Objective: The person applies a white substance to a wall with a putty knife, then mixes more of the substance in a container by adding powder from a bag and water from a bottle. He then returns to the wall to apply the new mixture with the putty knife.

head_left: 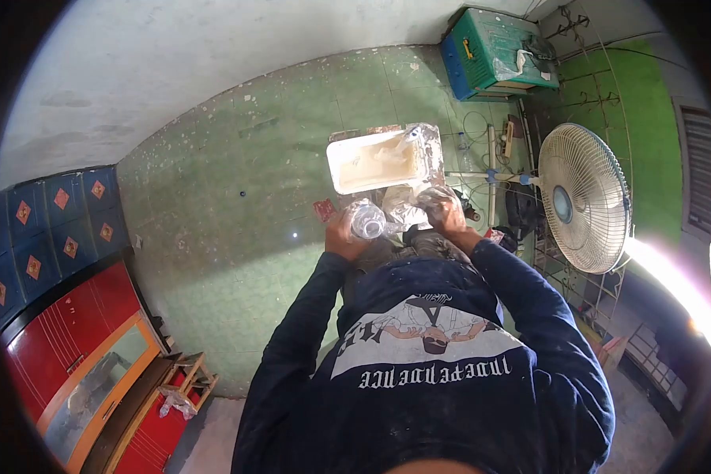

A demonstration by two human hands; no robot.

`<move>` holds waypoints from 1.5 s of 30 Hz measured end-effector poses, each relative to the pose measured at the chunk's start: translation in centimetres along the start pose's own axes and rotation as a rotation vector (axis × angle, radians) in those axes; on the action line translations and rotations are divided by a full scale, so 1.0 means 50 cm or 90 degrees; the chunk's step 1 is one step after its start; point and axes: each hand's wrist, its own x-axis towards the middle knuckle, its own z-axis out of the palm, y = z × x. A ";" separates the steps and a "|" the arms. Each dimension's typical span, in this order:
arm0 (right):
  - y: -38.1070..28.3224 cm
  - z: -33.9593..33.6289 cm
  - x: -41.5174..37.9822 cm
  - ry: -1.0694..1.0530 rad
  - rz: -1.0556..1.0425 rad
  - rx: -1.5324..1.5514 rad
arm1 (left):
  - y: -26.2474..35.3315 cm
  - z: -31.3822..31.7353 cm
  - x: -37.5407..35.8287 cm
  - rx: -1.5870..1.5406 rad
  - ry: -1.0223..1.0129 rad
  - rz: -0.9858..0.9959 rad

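My left hand (343, 238) is closed round a clear plastic bottle (368, 220), its round end facing up. To the right of it, my right hand (448, 213) has its fingers curled at the edge of a whitish, crumpled plastic bag (404, 207). The bag lies between both hands, above my lap; what is inside it I cannot make out. Just beyond the hands stands a white rectangular tub (336, 178) with a cream-coloured, wet-looking substance in it. A pale tool or scrap lies at its far right corner, too small to name.
A standing fan (584, 197) is close on the right, beside a metal rack. A green plastic cabinet (494, 59) stands at the back right. A small red packet (324, 209) lies on the tiled floor (237, 237). Red furniture (71, 316) with a mirror is at the left.
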 end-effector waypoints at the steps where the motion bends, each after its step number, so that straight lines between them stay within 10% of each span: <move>1: 0.014 0.010 -0.020 0.021 0.018 0.001 | 0.003 -0.001 -0.002 0.000 -0.001 0.001; 16: -0.056 -0.299 -0.068 0.202 -0.134 0.139 | 0.252 -0.029 0.062 -0.092 -0.021 -0.005; 30: 0.002 -0.747 0.160 0.382 -0.120 0.060 | 0.551 -0.086 0.544 -0.154 -0.042 0.239; 45: 0.666 -0.744 0.482 0.371 0.002 0.167 | 0.429 0.403 1.102 -0.183 -0.035 0.068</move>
